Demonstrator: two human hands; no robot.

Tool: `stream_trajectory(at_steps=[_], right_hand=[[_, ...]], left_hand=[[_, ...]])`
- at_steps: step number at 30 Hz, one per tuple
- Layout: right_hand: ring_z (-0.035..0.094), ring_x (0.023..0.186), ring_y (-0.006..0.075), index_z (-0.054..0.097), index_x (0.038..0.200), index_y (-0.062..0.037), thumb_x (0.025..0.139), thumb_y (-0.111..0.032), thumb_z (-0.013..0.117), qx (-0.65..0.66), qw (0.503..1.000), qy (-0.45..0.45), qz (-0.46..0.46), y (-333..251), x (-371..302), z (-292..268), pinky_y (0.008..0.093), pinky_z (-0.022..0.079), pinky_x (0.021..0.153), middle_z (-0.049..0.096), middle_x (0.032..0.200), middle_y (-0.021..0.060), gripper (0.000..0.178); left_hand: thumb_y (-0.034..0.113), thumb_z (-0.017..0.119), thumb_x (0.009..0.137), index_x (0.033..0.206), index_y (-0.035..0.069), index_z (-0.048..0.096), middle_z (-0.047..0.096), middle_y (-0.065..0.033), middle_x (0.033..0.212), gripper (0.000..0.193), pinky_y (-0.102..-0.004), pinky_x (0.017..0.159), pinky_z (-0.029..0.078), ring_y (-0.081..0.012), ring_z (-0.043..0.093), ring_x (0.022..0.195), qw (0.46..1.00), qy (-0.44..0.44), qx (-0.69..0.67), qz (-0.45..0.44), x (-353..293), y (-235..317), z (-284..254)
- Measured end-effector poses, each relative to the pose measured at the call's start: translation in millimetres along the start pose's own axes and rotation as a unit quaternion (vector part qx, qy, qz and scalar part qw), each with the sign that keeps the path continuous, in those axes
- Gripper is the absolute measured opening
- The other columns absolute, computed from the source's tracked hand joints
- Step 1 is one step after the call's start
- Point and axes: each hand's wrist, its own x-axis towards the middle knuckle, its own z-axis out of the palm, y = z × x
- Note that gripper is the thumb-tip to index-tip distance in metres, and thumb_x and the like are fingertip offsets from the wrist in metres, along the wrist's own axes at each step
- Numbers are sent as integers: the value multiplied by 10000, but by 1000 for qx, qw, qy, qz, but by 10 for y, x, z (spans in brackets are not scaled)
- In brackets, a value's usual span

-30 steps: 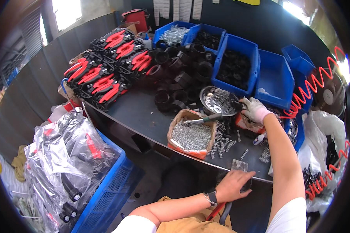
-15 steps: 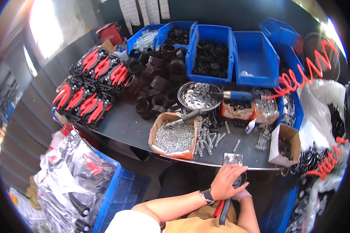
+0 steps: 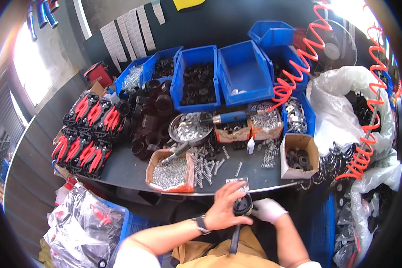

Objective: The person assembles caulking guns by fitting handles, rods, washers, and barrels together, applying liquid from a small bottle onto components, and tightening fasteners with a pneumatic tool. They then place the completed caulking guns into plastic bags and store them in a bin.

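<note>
In front of my lap, my left hand [image 3: 225, 206], with a dark wristwatch, is curled around a black round-headed tool [image 3: 242, 204]. Its fingers lie over the far side and the thumb at the near side. A black handle [image 3: 235, 241] hangs from that head toward my lap. My right hand [image 3: 270, 211], in a white glove, has its fingertips closed together at the head's right edge. What they pinch is too small to make out. Just beyond my left fingers, a small clear flat piece [image 3: 241, 181] lies at the table's front edge.
A box of small metal parts [image 3: 169, 172], loose springs [image 3: 203, 167], a bowl of washers [image 3: 190, 127] and a box of black rings [image 3: 299, 158] stand on the table. Blue bins [image 3: 244, 73] line the back. Red-handled tools [image 3: 82, 134] are stacked left; red coiled hoses [image 3: 306, 58] hang right.
My view has turned, shifting the table leftward. My right hand, earlier mostly hidden beneath the round head, now shows at its right side. The red handle seen before is out of sight.
</note>
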Motion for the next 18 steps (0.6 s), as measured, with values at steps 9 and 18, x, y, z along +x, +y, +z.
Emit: stream_trajectory(at_steps=[9, 18], right_hand=[[706, 908, 333, 754, 916, -64, 827, -320, 649, -286, 924, 222, 124, 464, 1487, -2240, 420, 555, 850, 728, 963, 177, 291], [659, 1081, 338, 707, 1090, -16, 841, -77, 576, -231, 949, 179, 113, 364, 1594, -2319, 413, 537, 923, 656, 1171, 241, 287]], left_hand=[[174, 608, 888, 1039, 70, 692, 678, -179, 958, 201, -457, 856, 498, -353, 629, 960, 964, 16, 257, 63, 3058, -1290, -685], [330, 520, 973, 1306, 205, 627, 669, -133, 1217, 371, -453, 963, 490, -357, 614, 1141, 887, -210, 349, -217, 3575, -2195, 376]])
